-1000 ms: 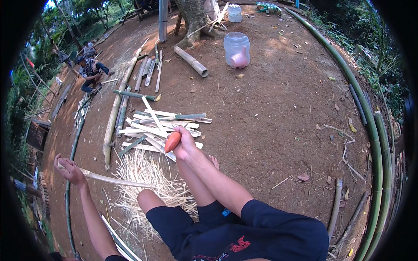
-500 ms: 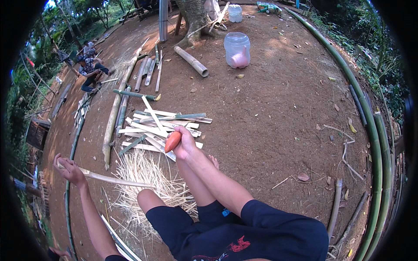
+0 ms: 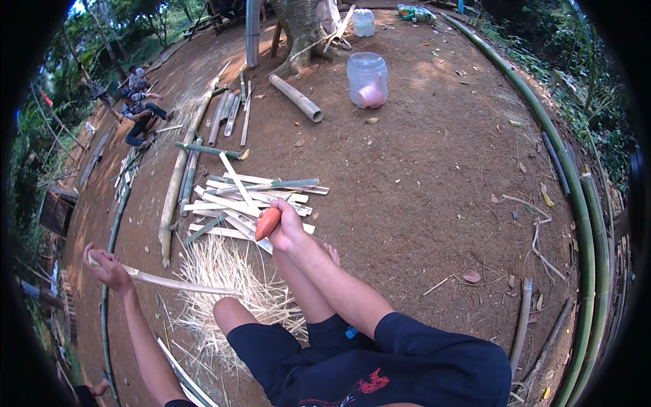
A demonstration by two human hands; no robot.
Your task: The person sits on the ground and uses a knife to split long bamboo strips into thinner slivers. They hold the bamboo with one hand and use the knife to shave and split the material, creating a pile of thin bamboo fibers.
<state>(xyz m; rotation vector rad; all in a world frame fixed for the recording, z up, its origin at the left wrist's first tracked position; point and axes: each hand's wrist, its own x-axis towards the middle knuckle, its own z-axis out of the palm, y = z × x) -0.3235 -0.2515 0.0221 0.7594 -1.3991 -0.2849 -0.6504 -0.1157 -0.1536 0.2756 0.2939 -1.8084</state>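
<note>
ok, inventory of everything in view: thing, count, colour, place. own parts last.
Tapered object: 1, orange-red, in the right hand
Bamboo strip: 1, pale, in the left hand
Split bamboo pieces: many, pale and green, piled ahead
Shavings: too many to count, pale, nearer than the pile
Containers: 2, translucent, top centre; nearer one holds something pink
Bamboo tube: 1, tan, below the tree trunk
Tree trunk: 1, grey-brown, top
Post: 1, grey, left of trunk
Long poles: at least 2, green, right
Other people: at least 2, partly dark-clothed, upper left
Shirt: 1, dark, bottom
Legs: 2, dark shorts, lower centre
Hands: 2, bare, left and centre
</note>
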